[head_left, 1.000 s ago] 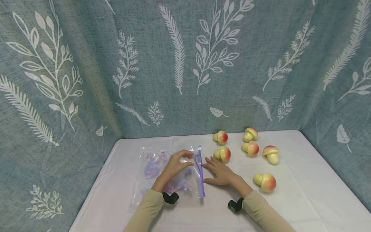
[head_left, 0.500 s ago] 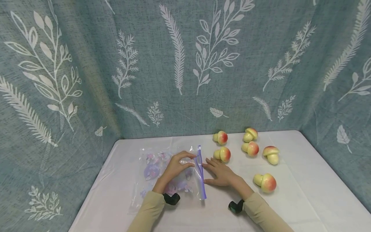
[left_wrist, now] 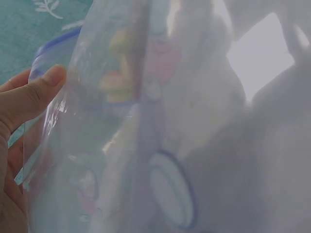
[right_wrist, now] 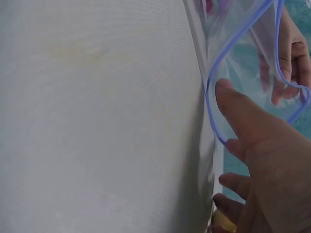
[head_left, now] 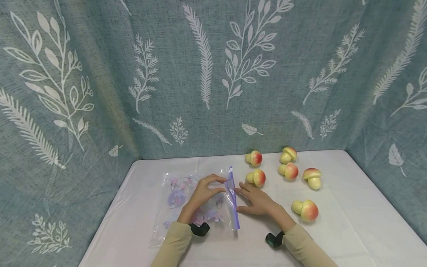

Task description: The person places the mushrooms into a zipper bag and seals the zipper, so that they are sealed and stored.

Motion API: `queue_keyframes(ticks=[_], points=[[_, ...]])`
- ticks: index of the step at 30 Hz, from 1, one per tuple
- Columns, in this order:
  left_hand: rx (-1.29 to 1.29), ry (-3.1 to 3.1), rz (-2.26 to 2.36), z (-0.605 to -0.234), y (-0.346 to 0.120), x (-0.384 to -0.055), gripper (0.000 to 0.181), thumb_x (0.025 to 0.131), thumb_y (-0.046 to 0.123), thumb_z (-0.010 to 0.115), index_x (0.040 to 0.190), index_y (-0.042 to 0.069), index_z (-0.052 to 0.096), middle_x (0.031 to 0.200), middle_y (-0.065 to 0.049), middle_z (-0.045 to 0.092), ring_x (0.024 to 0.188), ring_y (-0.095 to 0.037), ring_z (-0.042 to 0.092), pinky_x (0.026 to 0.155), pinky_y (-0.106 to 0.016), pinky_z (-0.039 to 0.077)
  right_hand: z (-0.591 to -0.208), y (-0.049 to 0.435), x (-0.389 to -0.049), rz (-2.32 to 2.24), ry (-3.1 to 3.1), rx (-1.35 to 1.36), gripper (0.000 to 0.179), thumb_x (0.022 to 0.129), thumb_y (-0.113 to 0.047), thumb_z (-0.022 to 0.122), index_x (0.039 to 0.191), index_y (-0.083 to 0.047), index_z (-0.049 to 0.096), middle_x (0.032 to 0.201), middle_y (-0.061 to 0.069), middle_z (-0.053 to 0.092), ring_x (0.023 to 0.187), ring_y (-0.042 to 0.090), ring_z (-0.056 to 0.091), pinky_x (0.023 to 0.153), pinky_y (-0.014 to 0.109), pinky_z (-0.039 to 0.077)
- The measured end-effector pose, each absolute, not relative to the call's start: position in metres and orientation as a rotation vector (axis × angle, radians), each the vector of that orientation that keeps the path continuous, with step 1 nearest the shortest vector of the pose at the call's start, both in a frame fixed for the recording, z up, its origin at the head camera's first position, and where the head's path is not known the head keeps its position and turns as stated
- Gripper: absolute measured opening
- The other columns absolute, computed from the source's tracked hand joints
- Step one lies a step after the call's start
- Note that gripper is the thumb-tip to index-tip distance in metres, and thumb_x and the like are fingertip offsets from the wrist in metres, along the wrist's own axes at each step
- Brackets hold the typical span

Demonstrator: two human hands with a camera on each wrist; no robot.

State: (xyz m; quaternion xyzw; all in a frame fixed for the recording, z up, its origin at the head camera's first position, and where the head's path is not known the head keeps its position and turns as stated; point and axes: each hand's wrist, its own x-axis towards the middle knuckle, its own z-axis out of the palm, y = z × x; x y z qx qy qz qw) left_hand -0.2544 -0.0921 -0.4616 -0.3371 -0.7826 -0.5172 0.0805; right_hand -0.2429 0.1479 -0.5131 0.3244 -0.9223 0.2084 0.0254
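A clear zip bag (head_left: 176, 198) with pink and purple printed figures lies on the white table, its blue-purple zip edge (right_wrist: 233, 41) facing right. My left hand (head_left: 204, 191) pinches the upper layer at the mouth between thumb and fingers, and the rim bends there. In the left wrist view the thumb (left_wrist: 41, 92) presses on the film; the fingers are partly hidden behind it. My right hand (head_left: 258, 200) is at the mouth from the right, fingers spread and fairly straight. In the right wrist view its thumb (right_wrist: 248, 109) overlaps the gaping mouth, with the index fingertip right at the rim.
Several toy mushrooms with yellow stems and red-yellow caps lie right of the bag. One mushroom (head_left: 256, 177) is just beyond my right fingers, another mushroom (head_left: 305, 210) beside the right forearm. A patterned blue-green curtain (head_left: 213, 92) encloses the table's back and sides.
The bag and both hands have shifted slightly right. The zip edge near the left fingers has parted a little more. The mushrooms have stayed in place.
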Motion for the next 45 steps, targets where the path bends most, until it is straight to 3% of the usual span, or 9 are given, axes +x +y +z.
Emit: queue_keyframes(ticks=[8,15,25,29,36,45], points=[[-0.984,-2.335,-1.584,-0.463,-0.093,-0.254,0.028,0.076,0.001,0.073,0.103,-0.001,0.067,0.097,-0.013,0.068,0.094,-0.027,0.062,0.093,-0.036,0.048,-0.512,0.153,-0.241,0.681,-2.895,0.960,0.069,0.083,-0.053,0.060,0.139,-0.016,0.043,0.146,0.017,0.035,0.133,0.038,0.033,0.102,0.056,0.034],[-0.966,-2.334,-1.616,-0.467,-0.092,-0.252,0.027,0.076,0.002,0.073,0.102,-0.003,0.067,0.098,-0.015,0.067,0.095,-0.031,0.062,0.091,-0.046,0.047,-0.512,0.157,-0.236,0.697,-2.924,0.915,0.066,0.084,-0.053,0.060,0.138,-0.018,0.044,0.146,0.015,0.036,0.132,0.034,0.037,0.098,0.055,0.039],[-0.928,-2.311,-1.621,-0.475,-0.090,-0.249,0.027,0.075,0.002,0.073,0.101,-0.003,0.067,0.098,-0.013,0.068,0.093,-0.027,0.062,0.091,-0.035,0.049,-0.503,0.164,-0.225,0.703,-2.926,0.800,0.060,0.085,-0.055,0.056,0.134,-0.022,0.049,0.143,0.009,0.042,0.126,0.030,0.045,0.087,0.055,0.047],[-0.907,-2.313,-1.623,-0.475,-0.090,-0.249,0.027,0.075,0.003,0.073,0.101,-0.001,0.068,0.098,-0.013,0.069,0.094,-0.026,0.062,0.096,-0.036,0.046,-0.494,0.168,-0.222,0.688,-2.856,0.777,0.054,0.085,-0.051,0.059,0.131,-0.021,0.053,0.137,0.007,0.049,0.121,0.027,0.050,0.083,0.052,0.049],[-0.912,-2.284,-1.598,-0.473,-0.089,-0.249,0.027,0.075,0.004,0.074,0.100,-0.002,0.068,0.098,-0.013,0.069,0.097,-0.027,0.062,0.108,-0.050,0.028,-0.478,0.183,-0.221,0.697,-2.722,0.732,0.051,0.083,-0.041,0.067,0.128,-0.021,0.056,0.128,0.004,0.056,0.115,0.025,0.054,0.080,0.049,0.050],[-0.898,-2.293,-1.587,-0.469,-0.089,-0.251,0.027,0.074,0.003,0.074,0.100,-0.002,0.068,0.097,-0.013,0.070,0.098,-0.027,0.063,0.110,-0.044,0.029,-0.462,0.207,-0.223,0.625,-2.620,0.691,0.049,0.081,-0.041,0.069,0.120,-0.014,0.061,0.127,0.007,0.057,0.115,0.027,0.054,0.082,0.046,0.051]])
